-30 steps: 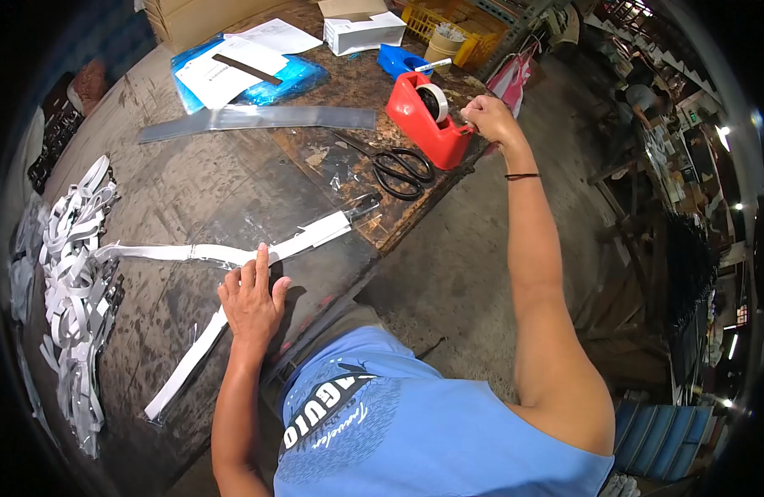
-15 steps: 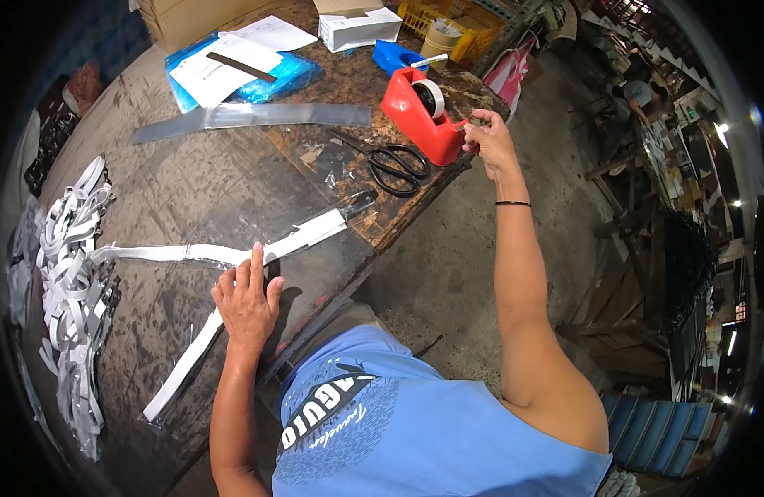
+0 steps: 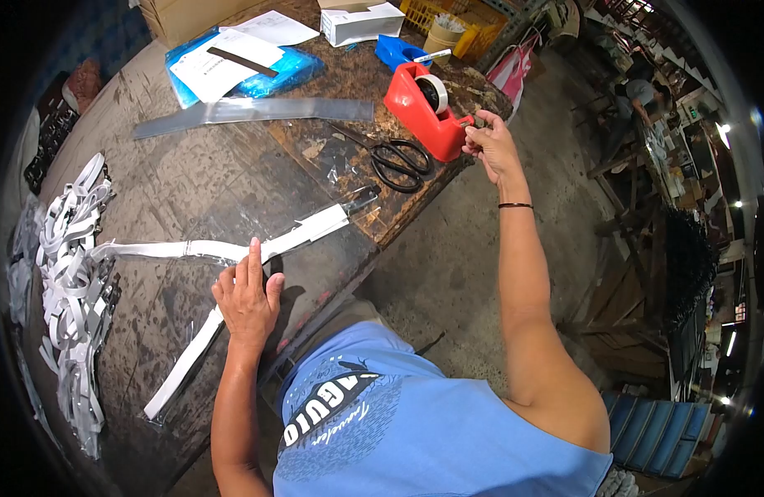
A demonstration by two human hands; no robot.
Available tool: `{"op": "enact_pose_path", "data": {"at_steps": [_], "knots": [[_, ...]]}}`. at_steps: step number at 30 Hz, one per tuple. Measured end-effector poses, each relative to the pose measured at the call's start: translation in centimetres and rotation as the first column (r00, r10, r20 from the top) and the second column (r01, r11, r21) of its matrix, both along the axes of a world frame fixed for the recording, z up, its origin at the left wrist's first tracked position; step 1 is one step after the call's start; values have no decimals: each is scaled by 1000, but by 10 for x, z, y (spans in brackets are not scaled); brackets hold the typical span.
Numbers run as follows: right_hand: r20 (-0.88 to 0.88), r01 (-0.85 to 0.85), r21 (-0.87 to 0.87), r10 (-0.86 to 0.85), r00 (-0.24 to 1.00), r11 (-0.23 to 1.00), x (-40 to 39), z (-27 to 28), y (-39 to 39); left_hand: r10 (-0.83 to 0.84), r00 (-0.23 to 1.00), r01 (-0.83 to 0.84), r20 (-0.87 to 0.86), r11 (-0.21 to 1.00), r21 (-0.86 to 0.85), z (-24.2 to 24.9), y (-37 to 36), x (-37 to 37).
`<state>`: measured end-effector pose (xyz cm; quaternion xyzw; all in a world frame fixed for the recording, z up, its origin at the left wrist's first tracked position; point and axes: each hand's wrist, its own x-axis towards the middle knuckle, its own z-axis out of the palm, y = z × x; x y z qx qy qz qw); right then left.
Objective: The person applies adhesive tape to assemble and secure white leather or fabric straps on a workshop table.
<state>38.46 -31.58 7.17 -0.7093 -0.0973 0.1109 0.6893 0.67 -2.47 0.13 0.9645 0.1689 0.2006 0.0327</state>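
One sleeveless blue shirt (image 3: 431, 414), worn, nearest the view. One left hand (image 3: 248, 302), palm down on the tabletop (image 3: 208, 190), fingers somewhat spread and thumb apart, fingertips on the white strips (image 3: 307, 232) where they meet. These strips lie in three arms: one toward the scissors, one toward the heap, one slanting down beside the wrist; clear plastic shows along them. One heap of white strips (image 3: 71, 273), loosely tangled, at the left side. One pair of black-handled scissors (image 3: 401, 166), lying closed or nearly so, just beside the dispenser. One red tape dispenser (image 3: 423, 112), upright near the tabletop's edge, carrying a pale roll. One right hand (image 3: 491, 149), at the dispenser's cutting end, fingers partly curled; whether thumb and forefinger pinch tape cannot be told. One dark band (image 3: 515, 205) on that wrist. One long clear plastic strip (image 3: 257, 112), flat. One blue plastic packet (image 3: 291, 76), with printed papers (image 3: 224, 66) and a dark strip (image 3: 241, 61) on top. One blue tape holder (image 3: 394, 52), a white marker (image 3: 432, 56) on it. One white box (image 3: 361, 25), one yellow crate (image 3: 481, 37). One other person (image 3: 638, 95), bent forward, in the background.
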Motion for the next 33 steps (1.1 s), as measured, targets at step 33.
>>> {"op": "enact_pose_path", "data": {"at_steps": [33], "knots": [[82, -700, -49, 702, 708, 712, -235, -1, 144, 182, 899, 306, 399, 391, -868, 42, -36, -2]]}}
